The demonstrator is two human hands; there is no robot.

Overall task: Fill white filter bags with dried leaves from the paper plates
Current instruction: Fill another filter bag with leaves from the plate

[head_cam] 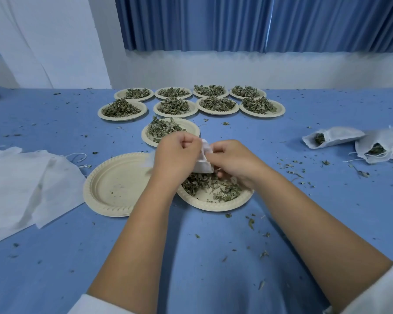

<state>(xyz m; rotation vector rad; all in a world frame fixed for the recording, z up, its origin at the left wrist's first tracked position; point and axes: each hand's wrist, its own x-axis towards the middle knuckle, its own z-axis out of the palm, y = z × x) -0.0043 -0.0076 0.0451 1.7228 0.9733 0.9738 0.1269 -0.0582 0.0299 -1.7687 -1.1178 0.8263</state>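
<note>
Head camera looks down on a table [191, 257] draped in blue cloth and flecked with leaf crumbs, with a white wall [236, 69] and a pleated blue curtain [259, 23] beyond its far edge. The left hand [177, 152] and right hand [234, 162] both pinch a small white filter bag [203, 164] at the table's middle, just above a beige paper plate [213, 206] of dried green leaves [204, 185]. Nine heaped plates [218, 113] sit toward the far edge. Filled bags [336, 135] lie near the right edge, flat white bags [21, 177] near the left.
</note>
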